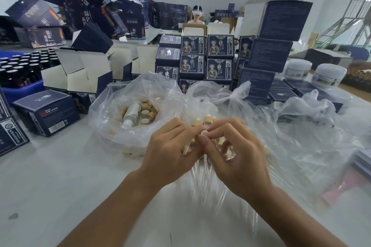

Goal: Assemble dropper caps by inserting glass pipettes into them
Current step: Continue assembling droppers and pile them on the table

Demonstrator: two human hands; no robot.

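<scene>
Meeting at frame centre, the left hand [170, 146] and right hand [234, 152] together pinch a dropper cap [204, 132], each grip narrow on it. Its white bulb points toward the upper frame; the pipette's long axis cannot be made out. Loose caps [148, 114] fill the plastic bag [112, 106] left of centre on the surface [60, 176].

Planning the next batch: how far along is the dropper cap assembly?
Done: a few assembled droppers lie just beyond the hands. In hand: left hand and right hand pinch a white-tipped cap. Left: many loose caps in the bag.
</scene>
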